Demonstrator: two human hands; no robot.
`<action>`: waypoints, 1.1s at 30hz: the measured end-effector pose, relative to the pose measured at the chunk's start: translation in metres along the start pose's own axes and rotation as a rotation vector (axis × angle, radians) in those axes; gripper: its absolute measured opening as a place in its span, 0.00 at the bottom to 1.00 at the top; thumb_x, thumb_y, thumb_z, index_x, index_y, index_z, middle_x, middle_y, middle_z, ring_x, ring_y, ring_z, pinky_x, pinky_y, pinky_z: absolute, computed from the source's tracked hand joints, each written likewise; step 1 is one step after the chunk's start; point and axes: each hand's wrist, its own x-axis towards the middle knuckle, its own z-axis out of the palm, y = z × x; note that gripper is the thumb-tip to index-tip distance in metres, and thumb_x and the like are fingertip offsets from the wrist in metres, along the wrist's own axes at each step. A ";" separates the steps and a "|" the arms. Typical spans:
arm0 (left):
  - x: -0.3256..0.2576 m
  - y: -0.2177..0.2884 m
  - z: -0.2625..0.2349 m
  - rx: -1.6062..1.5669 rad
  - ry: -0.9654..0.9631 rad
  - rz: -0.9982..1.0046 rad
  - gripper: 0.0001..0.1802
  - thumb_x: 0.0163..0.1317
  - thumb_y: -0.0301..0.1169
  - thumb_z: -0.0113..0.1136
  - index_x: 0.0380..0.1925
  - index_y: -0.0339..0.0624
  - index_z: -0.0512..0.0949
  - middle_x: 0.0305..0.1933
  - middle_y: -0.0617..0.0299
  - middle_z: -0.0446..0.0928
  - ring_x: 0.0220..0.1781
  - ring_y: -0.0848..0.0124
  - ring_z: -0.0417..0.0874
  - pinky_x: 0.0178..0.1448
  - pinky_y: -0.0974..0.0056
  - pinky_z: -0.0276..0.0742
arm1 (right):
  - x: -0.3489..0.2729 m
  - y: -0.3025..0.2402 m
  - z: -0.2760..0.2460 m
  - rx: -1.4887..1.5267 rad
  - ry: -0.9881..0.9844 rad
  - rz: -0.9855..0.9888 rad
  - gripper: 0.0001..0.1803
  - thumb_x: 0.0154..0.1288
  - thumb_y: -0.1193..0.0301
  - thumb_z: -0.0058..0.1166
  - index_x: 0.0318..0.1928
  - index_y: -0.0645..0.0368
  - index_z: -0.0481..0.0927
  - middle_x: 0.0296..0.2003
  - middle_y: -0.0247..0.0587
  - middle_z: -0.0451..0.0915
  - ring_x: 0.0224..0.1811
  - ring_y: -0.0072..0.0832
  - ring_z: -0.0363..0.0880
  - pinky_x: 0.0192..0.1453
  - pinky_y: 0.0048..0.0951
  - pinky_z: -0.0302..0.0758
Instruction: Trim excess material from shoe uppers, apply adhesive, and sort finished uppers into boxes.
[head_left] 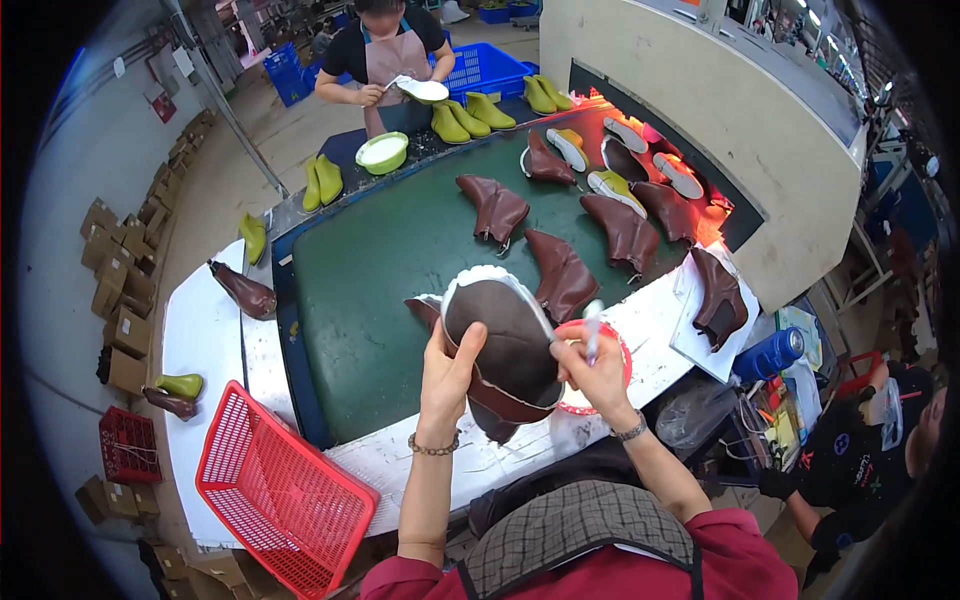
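Gluing step in hand: left hand (pixel 447 368) clamped on the brown boot upper (pixel 505 345), held sole-up over the counter (pixel 400 455) edge, right hand (pixel 597 372) pinched shut on a brush (pixel 592 330) above the red glue bowl (pixel 618 352); next move likely needs brush onto the sole rim

Boot (pixel 510 350) upturned between my left grip (pixel 447 372) and right grip (pixel 592 372); bowl (pixel 620 352) just behind right; basket (pixel 282 492) on surface (pixel 205 335) to my left; more boots (pixel 560 275) on belt (pixel 380 270) ahead.
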 end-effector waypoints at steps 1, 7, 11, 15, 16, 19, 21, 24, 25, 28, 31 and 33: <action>0.001 -0.005 -0.005 -0.088 -0.059 -0.029 0.31 0.68 0.39 0.68 0.62 0.31 0.70 0.59 0.55 0.78 0.58 0.70 0.78 0.64 0.64 0.73 | 0.005 -0.001 -0.001 0.003 0.003 -0.008 0.12 0.61 0.74 0.68 0.46 0.60 0.84 0.23 0.23 0.76 0.25 0.09 0.68 0.28 0.17 0.63; 0.003 -0.031 -0.023 -0.187 -0.019 -0.181 0.31 0.72 0.46 0.61 0.61 0.29 0.71 0.60 0.55 0.78 0.59 0.71 0.78 0.63 0.63 0.75 | 0.026 -0.002 -0.010 -0.600 -0.081 -0.620 0.17 0.57 0.62 0.74 0.32 0.63 0.84 0.24 0.27 0.73 0.29 0.13 0.69 0.32 0.24 0.66; 0.002 -0.037 -0.040 -0.486 -0.200 -0.256 0.34 0.73 0.49 0.57 0.68 0.35 0.66 0.66 0.55 0.74 0.65 0.67 0.76 0.68 0.60 0.73 | 0.016 -0.007 -0.001 -0.361 -0.137 -0.286 0.15 0.65 0.63 0.68 0.33 0.63 0.81 0.23 0.22 0.70 0.28 0.12 0.66 0.31 0.22 0.64; -0.025 -0.042 -0.022 -0.064 -0.297 0.107 0.61 0.54 0.41 0.77 0.78 0.38 0.46 0.78 0.51 0.59 0.77 0.58 0.63 0.78 0.54 0.59 | 0.014 0.000 0.001 -0.150 0.121 -0.142 0.13 0.66 0.68 0.65 0.27 0.59 0.77 0.23 0.18 0.68 0.26 0.10 0.62 0.28 0.20 0.59; -0.038 -0.030 -0.011 0.032 -0.388 0.226 0.66 0.49 0.36 0.81 0.78 0.37 0.43 0.78 0.48 0.57 0.77 0.55 0.63 0.78 0.53 0.60 | 0.013 0.000 0.005 -0.039 0.194 -0.206 0.14 0.67 0.67 0.64 0.27 0.58 0.75 0.22 0.18 0.67 0.26 0.09 0.61 0.28 0.18 0.57; -0.064 -0.022 0.009 0.664 -0.219 0.320 0.68 0.45 0.33 0.83 0.78 0.38 0.43 0.76 0.41 0.60 0.75 0.49 0.65 0.75 0.52 0.64 | 0.015 0.012 0.003 -0.058 0.262 -0.252 0.13 0.67 0.67 0.64 0.28 0.57 0.74 0.23 0.18 0.66 0.26 0.09 0.60 0.29 0.18 0.57; -0.059 -0.044 0.017 0.694 -0.129 0.342 0.65 0.46 0.31 0.82 0.78 0.39 0.45 0.74 0.39 0.62 0.74 0.47 0.67 0.74 0.52 0.66 | 0.015 0.014 0.004 0.024 0.310 -0.221 0.14 0.69 0.69 0.63 0.28 0.58 0.75 0.24 0.20 0.71 0.28 0.09 0.63 0.30 0.18 0.62; -0.050 -0.066 0.018 0.707 0.097 0.452 0.53 0.51 0.19 0.71 0.76 0.40 0.53 0.68 0.38 0.70 0.71 0.47 0.73 0.70 0.54 0.70 | 0.023 0.016 -0.010 -0.227 0.230 -0.258 0.12 0.67 0.67 0.66 0.32 0.60 0.79 0.23 0.22 0.72 0.27 0.11 0.68 0.32 0.20 0.67; -0.048 -0.070 0.010 0.710 0.135 0.461 0.48 0.52 0.18 0.68 0.74 0.39 0.57 0.69 0.39 0.70 0.71 0.47 0.72 0.70 0.54 0.70 | 0.027 0.013 -0.022 -0.248 0.127 -0.181 0.12 0.67 0.66 0.67 0.34 0.61 0.81 0.24 0.24 0.74 0.27 0.13 0.71 0.32 0.22 0.70; -0.048 -0.068 -0.019 0.824 0.231 0.512 0.40 0.52 0.13 0.60 0.69 0.33 0.65 0.65 0.40 0.74 0.66 0.48 0.77 0.68 0.57 0.71 | 0.028 0.036 -0.084 -0.482 0.182 -0.313 0.15 0.65 0.60 0.67 0.41 0.60 0.85 0.28 0.34 0.81 0.29 0.24 0.81 0.35 0.31 0.76; -0.043 -0.066 -0.042 0.859 0.198 0.518 0.41 0.51 0.10 0.57 0.70 0.34 0.64 0.61 0.41 0.77 0.60 0.52 0.82 0.65 0.58 0.74 | 0.016 0.046 -0.129 -0.997 0.369 -0.205 0.14 0.64 0.58 0.64 0.41 0.55 0.87 0.34 0.39 0.82 0.33 0.33 0.84 0.38 0.36 0.77; -0.043 -0.068 -0.043 0.871 0.170 0.514 0.42 0.50 0.09 0.57 0.70 0.35 0.64 0.61 0.42 0.77 0.61 0.52 0.82 0.65 0.58 0.74 | 0.015 0.082 -0.154 -1.279 0.305 -0.206 0.09 0.63 0.61 0.63 0.39 0.50 0.89 0.34 0.37 0.82 0.35 0.38 0.83 0.38 0.38 0.77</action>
